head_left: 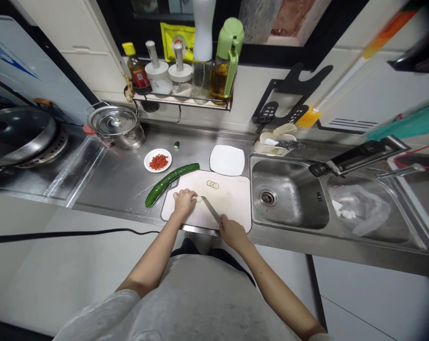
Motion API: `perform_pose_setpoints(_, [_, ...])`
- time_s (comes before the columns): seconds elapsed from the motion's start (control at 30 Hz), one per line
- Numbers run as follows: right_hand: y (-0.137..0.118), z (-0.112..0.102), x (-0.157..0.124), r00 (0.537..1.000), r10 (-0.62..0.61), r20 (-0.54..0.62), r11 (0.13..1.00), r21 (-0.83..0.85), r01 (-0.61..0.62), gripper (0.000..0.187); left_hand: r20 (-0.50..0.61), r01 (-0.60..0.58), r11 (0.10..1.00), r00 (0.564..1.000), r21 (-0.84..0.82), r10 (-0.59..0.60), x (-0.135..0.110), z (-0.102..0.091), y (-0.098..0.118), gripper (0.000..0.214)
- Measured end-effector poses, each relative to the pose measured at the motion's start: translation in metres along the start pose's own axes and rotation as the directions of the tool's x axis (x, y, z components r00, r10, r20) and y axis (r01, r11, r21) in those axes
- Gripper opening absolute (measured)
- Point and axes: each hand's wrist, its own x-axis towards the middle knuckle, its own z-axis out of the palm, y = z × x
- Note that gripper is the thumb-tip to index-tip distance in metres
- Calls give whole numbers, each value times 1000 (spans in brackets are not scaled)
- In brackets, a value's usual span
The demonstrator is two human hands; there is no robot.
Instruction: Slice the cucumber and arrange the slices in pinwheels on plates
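Stretches across as a steel counter (120,182). Carries, from the left, a lidded pot (130,138), a white plate (147,162) of red bits (159,162), a cucumber end (176,145), a square plate (227,160). Bears a pale cutting board (234,201) in front, a long cucumber (169,179) beside its left corner.

The slices (215,185) are pale with dark green rims, the long cucumber (169,180) deep green. The cutting board (236,201) is creamy white, grey-edged.

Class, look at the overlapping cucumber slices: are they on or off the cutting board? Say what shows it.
On. The slices lie within the cutting board's edges, beyond the knife in the right hand.
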Motion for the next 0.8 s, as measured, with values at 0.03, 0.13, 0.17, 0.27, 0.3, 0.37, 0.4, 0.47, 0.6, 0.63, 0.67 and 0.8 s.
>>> perform_pose_setpoints(0.03, [-1, 0, 1, 1000, -5, -2, 1000, -2, 5, 25, -2, 3, 1000, 1000, -5, -3, -1, 0, -1, 23])
perform_pose_setpoints(0.13, [-3, 3, 4, 1000, -23, -13, 1000, -20, 23, 24, -16, 6, 1000, 1000, -25, -6, -1, 2, -2, 23])
perform_pose_setpoints(0.17, [-4, 4, 6, 999, -27, -19, 999, -29, 27, 24, -20, 6, 999, 1000, -31, -6, -1, 2, -3, 23])
perform_pose_setpoints(0.27, [-5, 7, 10, 999, -36, -30, 998, -60, 34, 24, -21, 5, 999, 1000, -47, -6, -1, 4, -4, 25])
perform_pose_setpoints(0.3, [-6, 8, 11, 999, -39, -31, 997, -68, 37, 24, -19, 5, 999, 1000, -51, -6, 0, 4, -4, 25])
perform_pose_setpoints(0.37, [-7, 9, 13, 998, -45, -38, 996, -79, 42, 25, -19, 3, 998, 1000, -56, -4, 0, 5, -4, 24])
perform_pose_setpoints(0.4, [-8, 10, 13, 998, -45, -42, 996, -84, 42, 25, -21, 0, 998, 1000, -59, -2, 0, 5, -4, 24])
perform_pose_setpoints(0.47, [-9, 10, 13, 998, -42, -47, 995, -92, 38, 25, -25, -5, 998, 1000, -62, 3, 0, 5, -5, 24])
perform_pose_setpoints(0.6, [-11, 6, 12, 999, -41, -30, 994, -100, 38, 25, -19, -4, 998, 1000, -59, 3, 0, 4, -4, 24])
perform_pose_setpoints(0.63, [-11, 5, 12, 999, -40, -23, 994, -101, 37, 26, -18, -4, 998, 1000, -58, 3, 0, 4, -4, 24])
perform_pose_setpoints(0.67, [-12, 4, 11, 999, -38, -16, 994, -101, 37, 26, -17, -4, 998, 1000, -58, 3, 0, 4, -4, 25])
perform_pose_setpoints(0.8, [-13, 2, 10, 999, -35, -10, 994, -105, 34, 26, -20, -13, 998, 1000, -57, 12, 0, 3, -4, 26])
